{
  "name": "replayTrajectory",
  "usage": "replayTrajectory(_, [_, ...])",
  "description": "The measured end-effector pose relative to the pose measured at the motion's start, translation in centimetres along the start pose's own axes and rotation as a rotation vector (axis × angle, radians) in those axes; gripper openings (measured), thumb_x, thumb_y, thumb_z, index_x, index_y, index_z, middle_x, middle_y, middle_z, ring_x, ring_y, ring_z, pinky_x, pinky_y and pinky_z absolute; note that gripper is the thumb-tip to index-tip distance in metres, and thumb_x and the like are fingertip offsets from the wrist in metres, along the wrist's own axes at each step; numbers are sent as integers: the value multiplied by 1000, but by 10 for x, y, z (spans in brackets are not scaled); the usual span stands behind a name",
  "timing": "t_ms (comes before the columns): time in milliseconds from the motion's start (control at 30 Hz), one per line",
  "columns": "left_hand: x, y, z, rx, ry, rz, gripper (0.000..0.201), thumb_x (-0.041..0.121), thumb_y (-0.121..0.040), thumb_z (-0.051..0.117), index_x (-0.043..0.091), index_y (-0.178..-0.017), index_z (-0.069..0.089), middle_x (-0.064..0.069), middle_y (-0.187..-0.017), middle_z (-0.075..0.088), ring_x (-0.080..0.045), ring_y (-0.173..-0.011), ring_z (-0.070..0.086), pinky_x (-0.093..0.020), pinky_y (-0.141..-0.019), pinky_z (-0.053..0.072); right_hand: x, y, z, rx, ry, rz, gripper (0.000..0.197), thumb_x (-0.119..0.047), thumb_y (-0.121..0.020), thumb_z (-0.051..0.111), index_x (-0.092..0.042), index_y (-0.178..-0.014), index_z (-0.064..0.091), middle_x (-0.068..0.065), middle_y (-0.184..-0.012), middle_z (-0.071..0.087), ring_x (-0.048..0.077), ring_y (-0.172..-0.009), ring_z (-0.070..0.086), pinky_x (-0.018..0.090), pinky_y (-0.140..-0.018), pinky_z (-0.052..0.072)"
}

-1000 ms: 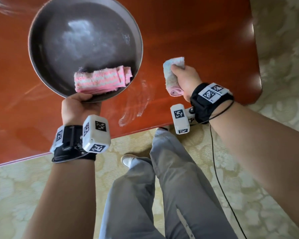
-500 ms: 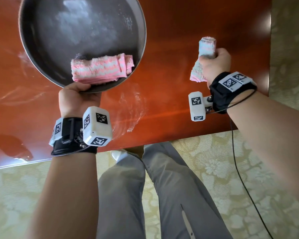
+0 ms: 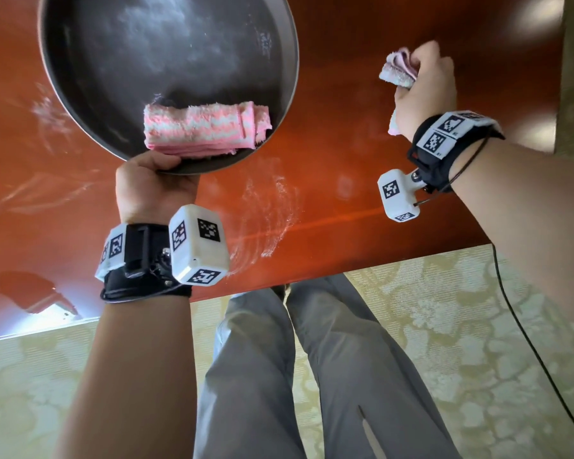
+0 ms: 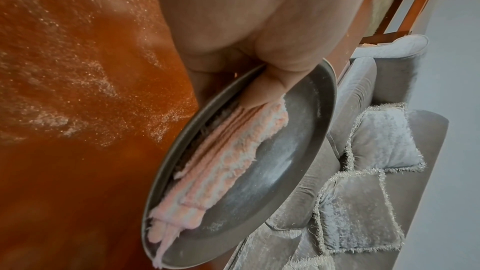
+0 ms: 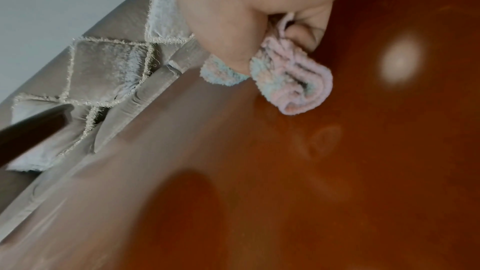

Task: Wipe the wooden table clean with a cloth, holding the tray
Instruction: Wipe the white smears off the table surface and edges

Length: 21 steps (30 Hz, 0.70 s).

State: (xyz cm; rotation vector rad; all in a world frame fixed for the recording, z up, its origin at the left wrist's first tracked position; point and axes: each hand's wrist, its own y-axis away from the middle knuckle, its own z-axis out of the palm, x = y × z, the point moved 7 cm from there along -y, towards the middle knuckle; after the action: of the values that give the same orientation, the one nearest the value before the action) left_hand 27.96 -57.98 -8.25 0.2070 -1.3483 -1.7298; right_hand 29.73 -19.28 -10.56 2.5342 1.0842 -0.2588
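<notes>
Glossy red-brown wooden table [image 3: 362, 200] spans under both hands, smeared with white powdery streaks [image 3: 272, 210] just right of the left hand's knuckles. Grey sofa with fringed cushions [image 4: 369, 151] sits beyond the table's far edge, past the fingertips. Cream patterned carpet [image 3: 428, 342] and grey trousers [image 3: 279, 376] lie below the wrists. Round dark metal tray [image 3: 113, 61] is held over the table; left hand [image 3: 153, 187] grips its near rim, thumb inside touching a folded pink-and-white striped towel [image 3: 206, 130] lying in the tray. Right hand [image 3: 424, 91] fingers curl tight round a bunched pink-and-white fluffy cloth [image 3: 396, 72], which sticks out past the fingers; whether it touches the wood is unclear.
</notes>
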Motion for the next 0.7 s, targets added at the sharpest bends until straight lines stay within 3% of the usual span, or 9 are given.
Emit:
replayTrajectory(200, [9,-6,-5,-13,-10,-15,49,-11,-56,37,-3,-95,64,-18,-109,67,-38,-110,65,-46,-107,46,-2,9,25,-89,91,21,28,-9,-90,59,-14,-116,49,10,-123,50,30,-98,60,30,-70,42])
replayTrajectory(333, [22,-11,-11,-26,-7,-10,59,-14,-35,51,-4,-91,68,-19,-110,67,-38,-109,66,-48,-105,46,-11,16,30,-40,136,-33,29,-8,-86,64,-12,-112,52,12,-120,52,33,-104,59,40,-78,52])
replayTrajectory(467, [34,-16,-21,-3,-18,-14,55,-12,-54,41,-2,-104,62,-19,-120,63,-37,-120,61,-46,-105,47,-22,16,28,25,100,-36,27,-7,-88,62,-15,-111,51,8,-118,53,31,-101,61,37,-76,49])
replayTrajectory(700, [43,-19,-27,24,-2,-11,46,-11,-54,39,-3,-91,66,-18,-110,67,-37,-105,67,-44,-104,49,-37,10,51,-65,67,19,34,-33,-95,56,-12,-120,49,8,-121,58,28,-106,61,32,-75,43])
